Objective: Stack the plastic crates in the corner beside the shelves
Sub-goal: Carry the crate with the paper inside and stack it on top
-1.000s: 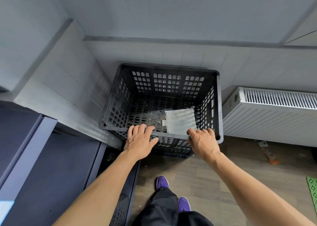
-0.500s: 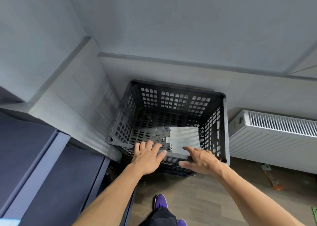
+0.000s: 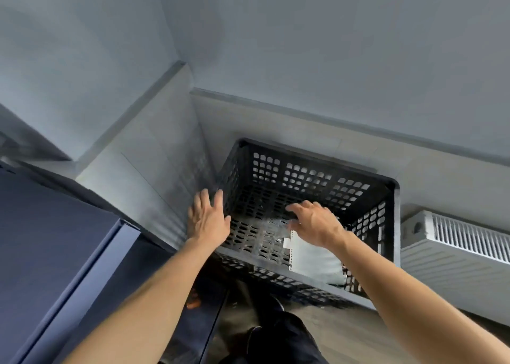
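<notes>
Head view looks down into a room corner where two grey walls meet. A dark blue shelf unit fills the left side, and a white radiator stands on the right. Between them, pushed close into the corner, sits a black crate with perforated walls and floor. It rests on a second black crate, of which only a strip of lattice shows under its near rim. A white sheet lies inside the top crate near its front right.

Compared with half a second ago, both hands have left the near rim. The left hand is now spread flat at the crate's left wall, fingers extended, gripping nothing; I cannot tell if it touches the plastic. The right hand now hovers over the inside of the crate, fingers loosely curled and apart, holding nothing. The crate looks nearer the corner than before.

Count: two crates, two hands, one shelf unit, one radiator, one sheet.
</notes>
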A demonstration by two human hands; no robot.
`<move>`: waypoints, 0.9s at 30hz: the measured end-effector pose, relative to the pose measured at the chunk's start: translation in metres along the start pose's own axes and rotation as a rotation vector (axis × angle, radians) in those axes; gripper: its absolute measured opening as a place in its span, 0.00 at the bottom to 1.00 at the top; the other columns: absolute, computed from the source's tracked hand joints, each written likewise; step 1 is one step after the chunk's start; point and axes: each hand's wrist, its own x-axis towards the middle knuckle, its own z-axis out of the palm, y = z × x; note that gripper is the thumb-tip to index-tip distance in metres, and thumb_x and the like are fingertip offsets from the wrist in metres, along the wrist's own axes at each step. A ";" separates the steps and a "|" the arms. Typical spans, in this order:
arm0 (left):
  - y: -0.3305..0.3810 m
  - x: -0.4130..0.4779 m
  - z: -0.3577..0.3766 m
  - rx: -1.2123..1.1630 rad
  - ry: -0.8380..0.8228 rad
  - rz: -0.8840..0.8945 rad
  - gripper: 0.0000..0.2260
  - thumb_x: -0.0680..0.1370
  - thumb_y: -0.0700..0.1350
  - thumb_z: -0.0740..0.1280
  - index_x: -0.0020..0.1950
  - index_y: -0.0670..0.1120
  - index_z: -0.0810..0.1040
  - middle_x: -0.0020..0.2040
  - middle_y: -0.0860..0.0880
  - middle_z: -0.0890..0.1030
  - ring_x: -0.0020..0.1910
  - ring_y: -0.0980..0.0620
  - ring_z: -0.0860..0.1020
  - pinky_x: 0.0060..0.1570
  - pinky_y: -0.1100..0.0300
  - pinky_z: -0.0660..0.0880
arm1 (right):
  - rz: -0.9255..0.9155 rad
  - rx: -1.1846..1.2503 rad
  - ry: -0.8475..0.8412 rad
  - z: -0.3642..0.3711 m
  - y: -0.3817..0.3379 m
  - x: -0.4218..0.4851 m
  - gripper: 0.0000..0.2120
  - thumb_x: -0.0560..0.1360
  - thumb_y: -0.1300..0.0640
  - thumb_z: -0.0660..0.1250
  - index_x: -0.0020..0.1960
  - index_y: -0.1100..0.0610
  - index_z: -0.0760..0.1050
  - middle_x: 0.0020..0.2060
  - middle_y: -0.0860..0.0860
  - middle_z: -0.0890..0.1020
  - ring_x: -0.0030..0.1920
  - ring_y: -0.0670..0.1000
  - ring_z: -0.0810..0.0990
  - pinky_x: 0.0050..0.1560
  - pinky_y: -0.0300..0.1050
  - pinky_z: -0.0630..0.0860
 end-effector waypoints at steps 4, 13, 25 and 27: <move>-0.011 0.019 -0.001 -0.057 -0.057 -0.080 0.38 0.80 0.55 0.62 0.80 0.48 0.41 0.75 0.37 0.59 0.73 0.39 0.62 0.69 0.46 0.63 | -0.041 -0.021 0.119 -0.030 0.005 0.049 0.26 0.80 0.47 0.62 0.75 0.49 0.64 0.69 0.55 0.71 0.69 0.58 0.68 0.66 0.57 0.69; -0.017 0.046 0.008 -0.164 -0.079 -0.155 0.26 0.84 0.54 0.52 0.79 0.54 0.46 0.34 0.50 0.74 0.29 0.49 0.73 0.30 0.55 0.73 | -0.054 -0.163 0.118 -0.054 0.033 0.146 0.35 0.78 0.47 0.65 0.79 0.50 0.51 0.76 0.56 0.62 0.75 0.59 0.59 0.74 0.58 0.60; -0.023 0.059 0.021 -0.238 -0.047 -0.152 0.22 0.83 0.56 0.55 0.75 0.52 0.58 0.29 0.53 0.74 0.28 0.51 0.75 0.28 0.56 0.71 | -0.024 -0.021 -0.133 -0.054 0.051 0.203 0.22 0.77 0.63 0.62 0.68 0.53 0.61 0.54 0.59 0.77 0.52 0.62 0.78 0.54 0.57 0.77; -0.022 0.062 0.022 -0.232 -0.034 -0.147 0.21 0.83 0.56 0.56 0.74 0.51 0.60 0.28 0.53 0.74 0.27 0.51 0.75 0.27 0.56 0.72 | -0.014 -0.067 -0.099 -0.054 0.052 0.206 0.21 0.76 0.62 0.63 0.66 0.53 0.61 0.52 0.58 0.77 0.51 0.62 0.79 0.53 0.57 0.77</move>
